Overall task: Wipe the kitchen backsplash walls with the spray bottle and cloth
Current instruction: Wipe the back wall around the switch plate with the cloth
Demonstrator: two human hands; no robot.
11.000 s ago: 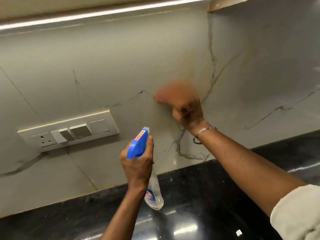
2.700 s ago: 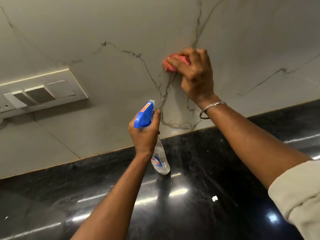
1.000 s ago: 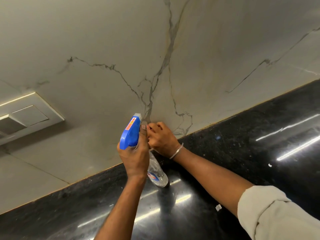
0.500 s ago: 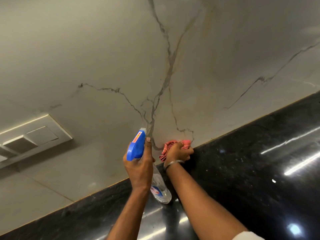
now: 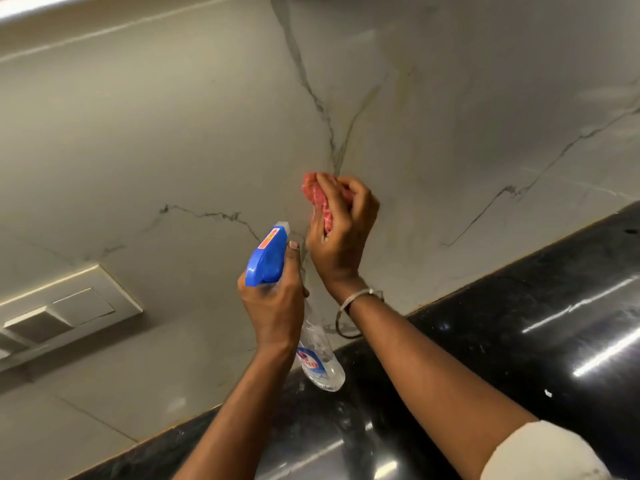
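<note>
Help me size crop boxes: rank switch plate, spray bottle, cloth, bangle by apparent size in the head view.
1. switch plate, cut off at frame edge
2. spray bottle, nearer, partly covered
3-4. cloth and bangle: alike; cloth mostly hidden in fingers

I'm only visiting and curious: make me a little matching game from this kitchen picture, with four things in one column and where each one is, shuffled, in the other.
Things
1. clear plastic spray bottle with a blue trigger head
2. crumpled red cloth
3. thin silver metal bangle
4. white rectangular switch plate

Places
a. worn on the wrist just below the right hand
b. gripped in the left hand
c. set in the pale veined backsplash wall, at the left
d. bunched up in the right hand

Pairs: 1-b, 2-d, 3-a, 4-c
</note>
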